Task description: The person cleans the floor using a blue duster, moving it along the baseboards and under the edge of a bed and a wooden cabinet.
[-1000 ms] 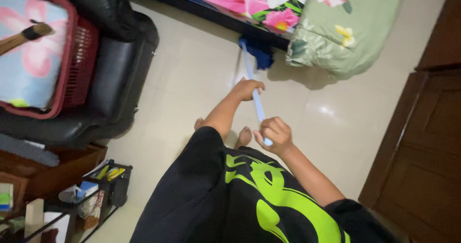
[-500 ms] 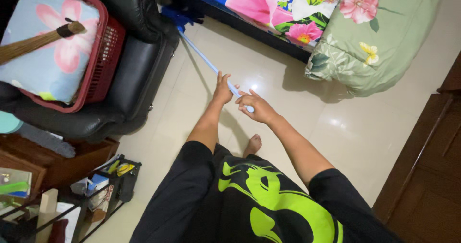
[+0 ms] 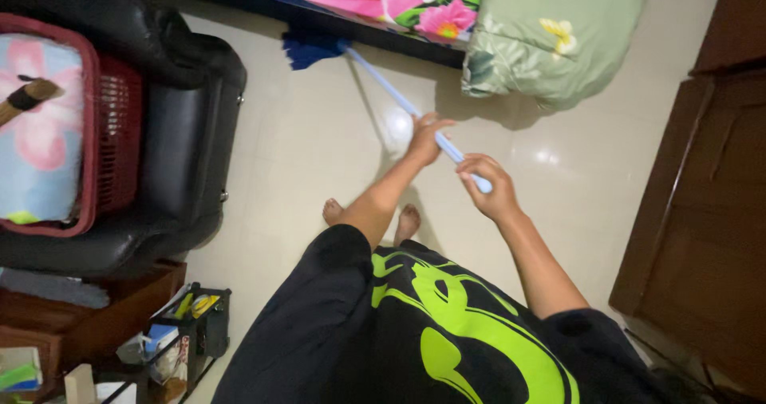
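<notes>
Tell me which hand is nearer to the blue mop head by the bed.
Left. The left hand grips the mop handle further down, closer to the blue mop head; the right hand has its grip at the handle's top end, farther away.

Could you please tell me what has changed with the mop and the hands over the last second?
The blue mop head swept from the middle of the bed's edge to the armchair, then partway back, and now lies at the bed's edge. The left hand and right hand kept their grip on the pale blue handle, left lower down, right at the top end.
</notes>
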